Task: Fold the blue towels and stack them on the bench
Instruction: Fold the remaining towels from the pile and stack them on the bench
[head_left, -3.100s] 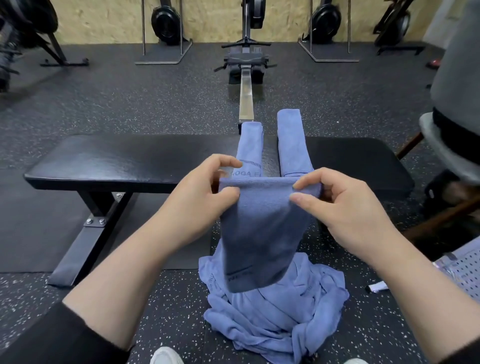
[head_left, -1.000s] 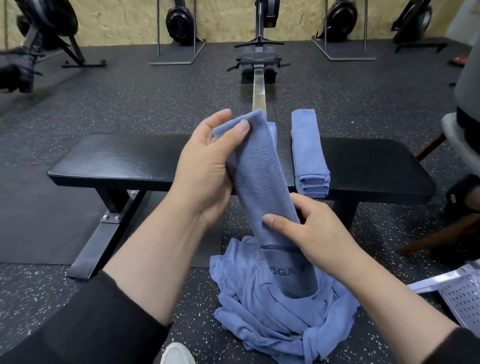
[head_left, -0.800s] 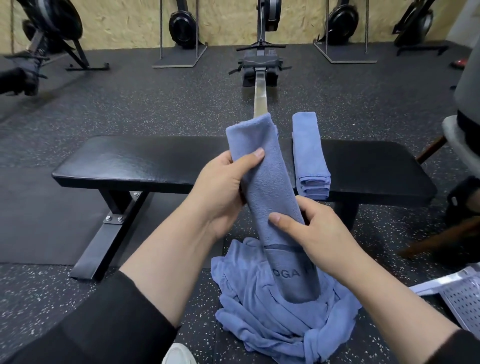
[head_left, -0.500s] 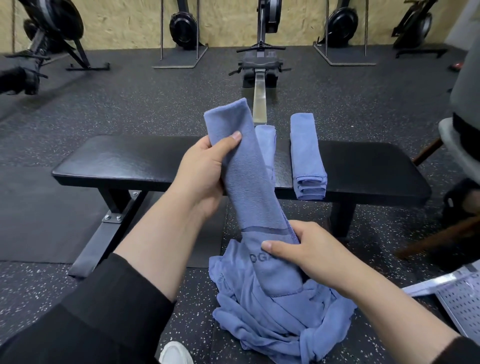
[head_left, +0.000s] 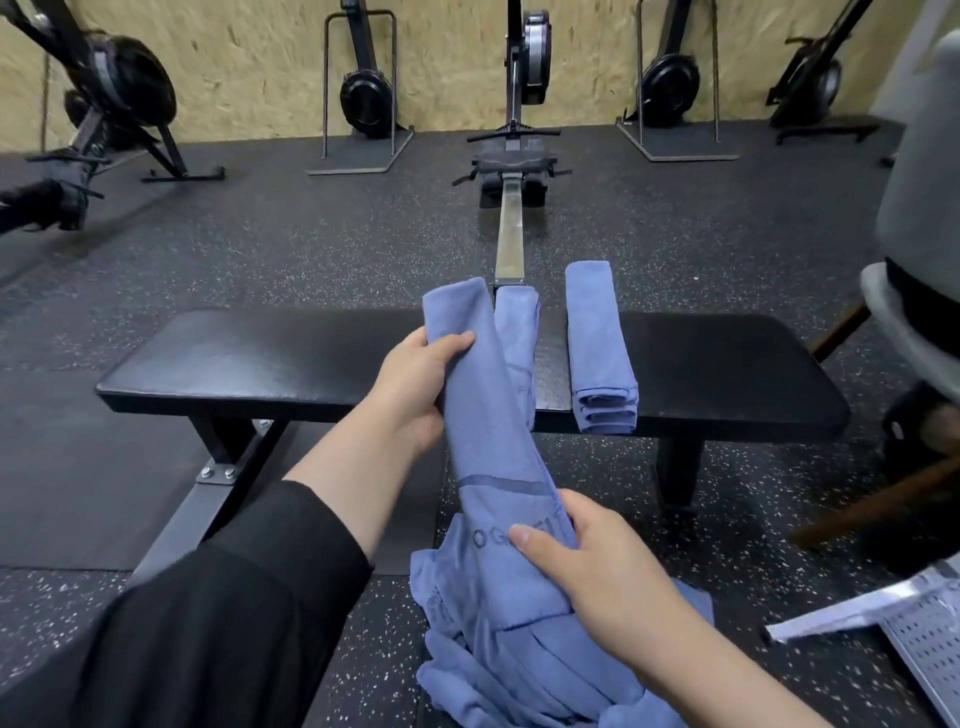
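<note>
I hold a long folded blue towel (head_left: 488, 415) stretched lengthwise between both hands, over the near edge of the black bench (head_left: 270, 358). My left hand (head_left: 421, 389) grips its far end above the bench top. My right hand (head_left: 587, 577) grips its near end by the printed band, low in front of the bench. Just behind the held towel a single folded towel (head_left: 519, 332) lies on the bench. A stack of folded blue towels (head_left: 597, 353) sits to its right. A heap of unfolded blue towels (head_left: 524, 670) lies on the floor below my right hand.
A rowing machine rail (head_left: 511, 234) runs away from behind the bench. More machines stand along the far wall. A grey-clad person (head_left: 919, 234) sits at the right edge. A perforated metal basket (head_left: 930, 639) lies on the floor at lower right.
The held towel went from pinched wide at its top edge to a narrow strip. My left hand carried its far end down toward the bench; my right hand slid to the near end.
</note>
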